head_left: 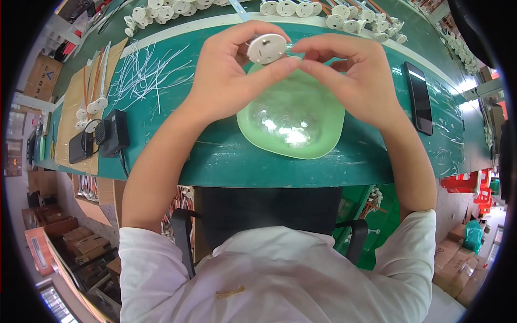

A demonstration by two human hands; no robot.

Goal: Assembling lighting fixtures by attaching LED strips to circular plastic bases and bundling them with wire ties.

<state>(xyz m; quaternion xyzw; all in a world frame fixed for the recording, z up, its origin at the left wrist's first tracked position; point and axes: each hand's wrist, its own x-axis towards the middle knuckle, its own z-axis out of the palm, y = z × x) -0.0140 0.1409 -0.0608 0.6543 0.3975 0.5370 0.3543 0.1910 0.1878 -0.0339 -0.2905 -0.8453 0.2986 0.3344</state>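
My left hand [226,70] is closed on a white round plastic disc part [267,49] with small slots in its face, gripping it between thumb and fingers. My right hand [355,70] is just to the right of it, its thumb and forefinger drawn together close to my left thumb tip. Whatever the right fingers pinch is too small to make out. Both hands hover over the far part of a light green bowl [258,132] standing on the green table [226,161]. Shiny glare inside the bowl obscures what it may contain.
A loose bundle of white ties or wires [153,72] lies to the left. Beyond it, similar disc parts [98,105] and a black adapter box [114,133] rest by a cardboard sheet [70,121]. A black phone [418,97] lies at right; rows of white discs [288,8] line the far side.
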